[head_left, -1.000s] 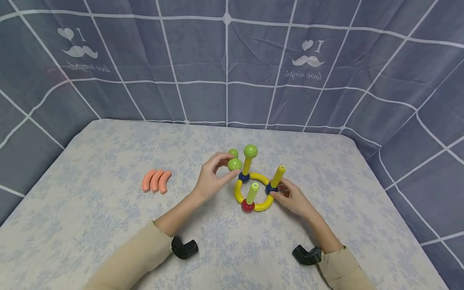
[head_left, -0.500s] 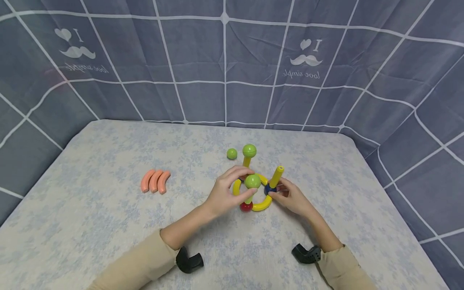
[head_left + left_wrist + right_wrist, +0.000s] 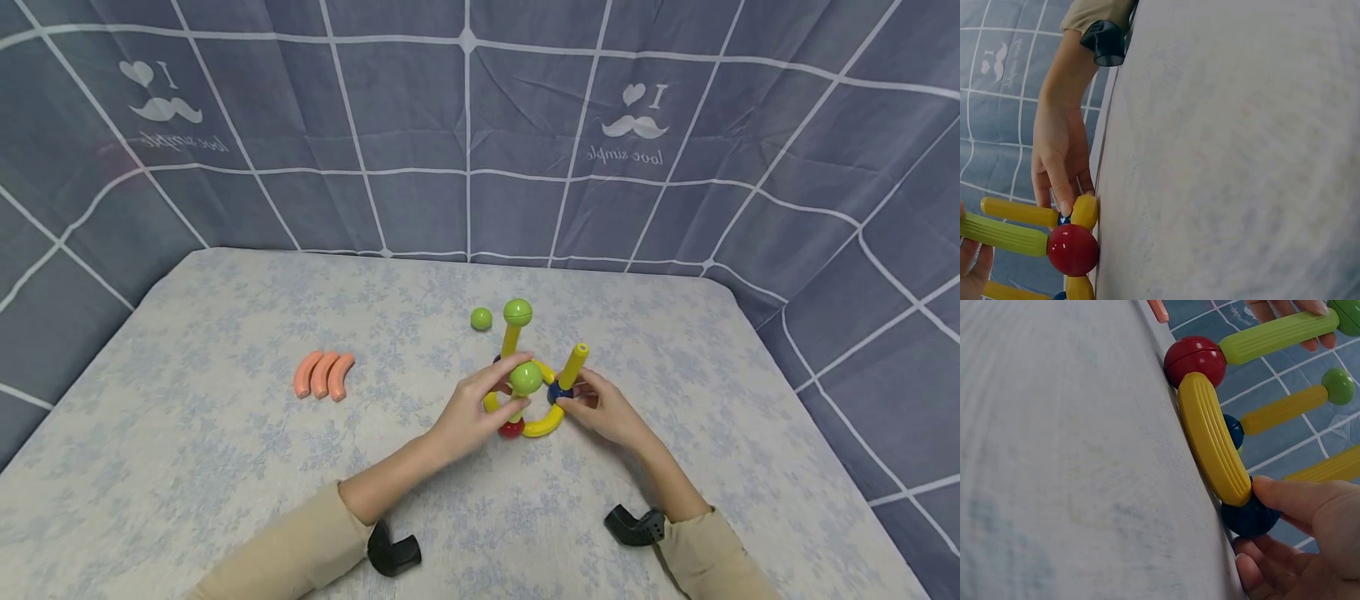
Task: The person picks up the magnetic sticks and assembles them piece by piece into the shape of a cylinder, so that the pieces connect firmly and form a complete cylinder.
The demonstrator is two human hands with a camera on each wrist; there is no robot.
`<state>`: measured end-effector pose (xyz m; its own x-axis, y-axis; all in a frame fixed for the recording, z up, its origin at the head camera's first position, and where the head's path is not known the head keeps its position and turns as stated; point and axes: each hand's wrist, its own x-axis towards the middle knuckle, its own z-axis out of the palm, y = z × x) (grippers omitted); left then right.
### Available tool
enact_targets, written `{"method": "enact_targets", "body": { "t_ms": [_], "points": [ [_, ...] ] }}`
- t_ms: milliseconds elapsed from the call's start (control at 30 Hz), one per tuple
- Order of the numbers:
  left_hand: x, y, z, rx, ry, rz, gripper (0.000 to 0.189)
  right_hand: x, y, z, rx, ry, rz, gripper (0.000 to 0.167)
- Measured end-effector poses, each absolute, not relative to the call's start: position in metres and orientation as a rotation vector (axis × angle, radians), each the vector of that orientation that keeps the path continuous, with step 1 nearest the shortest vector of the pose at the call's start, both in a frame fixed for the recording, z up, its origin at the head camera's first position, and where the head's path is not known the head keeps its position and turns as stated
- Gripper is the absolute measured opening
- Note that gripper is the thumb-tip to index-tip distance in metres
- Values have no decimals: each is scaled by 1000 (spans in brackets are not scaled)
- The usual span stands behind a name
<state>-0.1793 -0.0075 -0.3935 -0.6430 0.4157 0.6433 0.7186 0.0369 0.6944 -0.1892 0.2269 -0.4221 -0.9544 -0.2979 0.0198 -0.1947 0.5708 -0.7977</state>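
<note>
My left hand [image 3: 468, 417] holds a green ball [image 3: 525, 377] at the top of a light green rod [image 3: 1007, 234], thumb and fingers around the joint between them. The rod stands on a red ball [image 3: 1073, 249]. My right hand [image 3: 607, 412] pinches a dark blue ball [image 3: 1250, 515] at the ring's right side, where a yellow rod [image 3: 573, 365] stands up with a bare top. Curved yellow pieces [image 3: 1213, 437] link the balls into a ring. At the back, another upright yellow rod [image 3: 511, 340] carries a green ball [image 3: 517, 312].
A loose green ball [image 3: 482, 318] lies on the table behind the ring. Several orange curved pieces [image 3: 323, 375] lie side by side on the left. A grey-blue curtain [image 3: 420, 125] with white lines hangs behind the table [image 3: 225, 467].
My left hand has brought the green ball from beside the back rod toward me and right, onto the light green rod's top. My right hand stays at the blue ball.
</note>
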Motion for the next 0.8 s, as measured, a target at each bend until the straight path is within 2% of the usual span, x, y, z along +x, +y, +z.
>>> {"method": "enact_targets", "body": {
  "t_ms": [200,333,467,567,800],
  "points": [
    [-180,-7,-396,-1144,-2059,-1708,60,-188,228,-412,-450,2743,-1384,55],
    [-180,-7,-397,-1139,-2076,-1715,57,-173,214,-377,-644,3008,-1587,61],
    [-179,-8,-398,-1136,-2080,-1710,54,-161,195,-356,-1106,3125,-1778,46],
    [-179,-9,-399,-1124,-2081,-1704,51,-161,186,-363,-1361,3005,-1786,46],
    [-178,-18,-401,-1121,-2263,-1715,39,-157,168,-364,-1380,2930,-1684,30]
  ]
}}
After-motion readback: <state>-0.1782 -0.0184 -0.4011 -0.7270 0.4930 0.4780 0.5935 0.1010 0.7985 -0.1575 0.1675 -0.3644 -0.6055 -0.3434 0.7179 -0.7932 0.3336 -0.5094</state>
